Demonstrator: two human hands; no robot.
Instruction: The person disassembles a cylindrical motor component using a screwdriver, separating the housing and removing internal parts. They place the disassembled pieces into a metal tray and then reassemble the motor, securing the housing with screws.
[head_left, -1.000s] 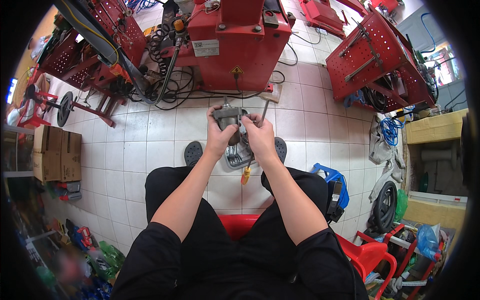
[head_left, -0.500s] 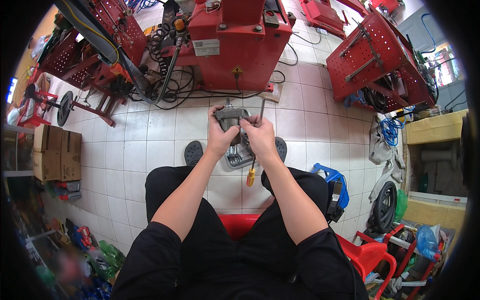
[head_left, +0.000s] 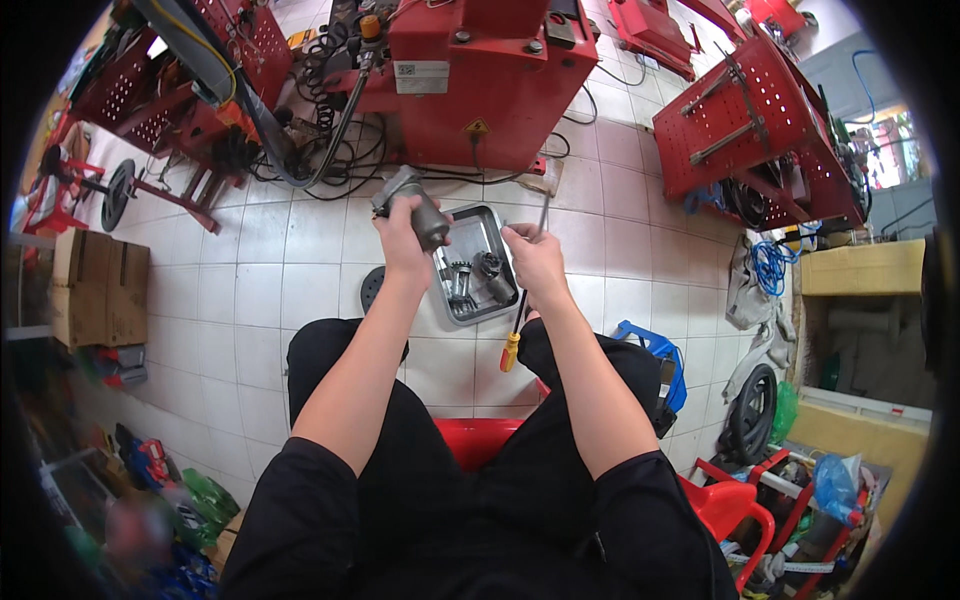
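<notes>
My left hand (head_left: 404,245) is closed round a grey metal housing (head_left: 431,222), a cylinder with a wider flanged end, tilted and held above the floor. My right hand (head_left: 538,262) grips a long screwdriver (head_left: 510,352); its shaft passes through the fist and its yellow and red handle hangs downward. Something small and pale shows at the right thumb and fingertips, too small to name. Below and between the hands lies a grey metal tray (head_left: 472,232). Inside it are a toothed metal part (head_left: 460,282) and a dark cylindrical part (head_left: 492,275).
A red machine (head_left: 490,95) stands ahead, with black cables (head_left: 345,165) on the tiles. Red perforated cabinets (head_left: 745,150) flank it. Cardboard boxes (head_left: 98,300) are at left; a blue tool case (head_left: 660,365) stands beside my right knee. I sit on a red chair (head_left: 730,510).
The hands have parted: my left hand carried the housing left and turned it over to a slant. My right hand moved slightly right with the screwdriver, uncovering the tray.
</notes>
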